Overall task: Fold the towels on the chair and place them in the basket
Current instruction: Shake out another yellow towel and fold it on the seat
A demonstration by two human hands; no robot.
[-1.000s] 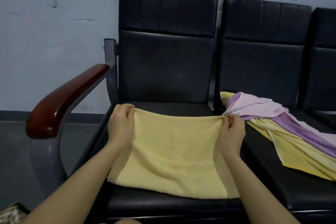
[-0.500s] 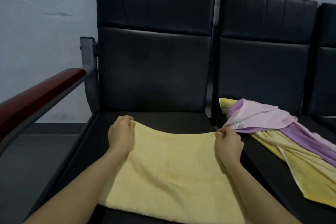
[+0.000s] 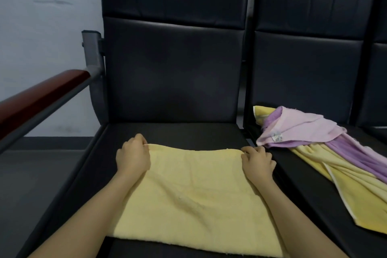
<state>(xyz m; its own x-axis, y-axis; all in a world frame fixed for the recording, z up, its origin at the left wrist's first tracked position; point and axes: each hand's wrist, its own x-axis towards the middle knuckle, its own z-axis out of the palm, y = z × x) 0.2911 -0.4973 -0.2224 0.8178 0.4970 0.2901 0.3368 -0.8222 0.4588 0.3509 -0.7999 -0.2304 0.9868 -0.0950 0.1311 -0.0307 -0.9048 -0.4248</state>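
Both hands hold the far edge of a yellow towel laid flat on the chair seat, partway through a fold.

The left hand (image 3: 133, 156) and the right hand (image 3: 258, 162) each pinch a far corner of the yellow towel (image 3: 194, 197), fingers curled over the edge and knuckles up, with the cloth running back from the hands towards the body over the chair (image 3: 173, 130). Both forearms reach forward side by side, wrists low, just above the cloth. To fold it well, I would keep the two corners level, hold the edge taut between the hands, and bring it squarely onto the near edge before smoothing the crease. It looks already doubled, though the layers are hard to make out. Just beyond the right hand, on the next seat, lies a loose heap of towels (image 3: 314, 148), pink, purple and yellow, not yet folded. The basket is out of view.
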